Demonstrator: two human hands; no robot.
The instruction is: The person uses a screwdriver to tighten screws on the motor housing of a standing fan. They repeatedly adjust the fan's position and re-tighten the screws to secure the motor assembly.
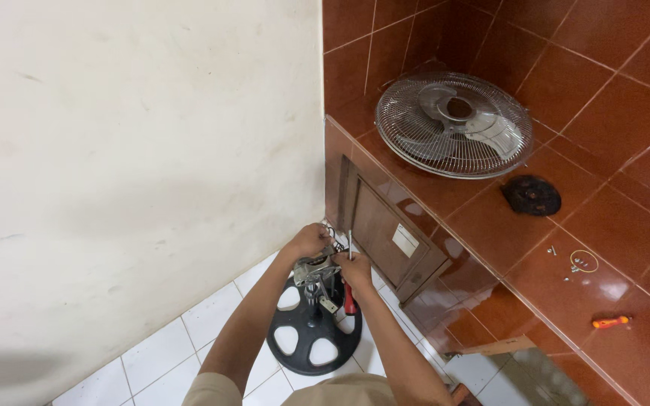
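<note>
Two hands over the black base (314, 338): left hand (308, 240) grips the motor (314, 272), right hand (354, 269) closed on a red screwdriver (349, 299). White rectangular label (405, 240) on the brown cabinet door just right of the motor.

- A counter of glossy reddish-brown tiles (490, 225) runs along the right, with a small brown cabinet door (385, 229) set in its front.
- On it, towards the back, lies a round wire fan guard with grey blades inside (453, 124).
- Just beside the guard sits a round black plastic cap (532, 195).
- Nearer the edge lie a few small silver screws and a thin yellowish ring (581, 262).
- Well apart from them lies a short orange-handled screwdriver (611, 322).
- Below, a floor of white square tiles (167, 353) carries a round black fan base with oval openings (314, 334).
</note>
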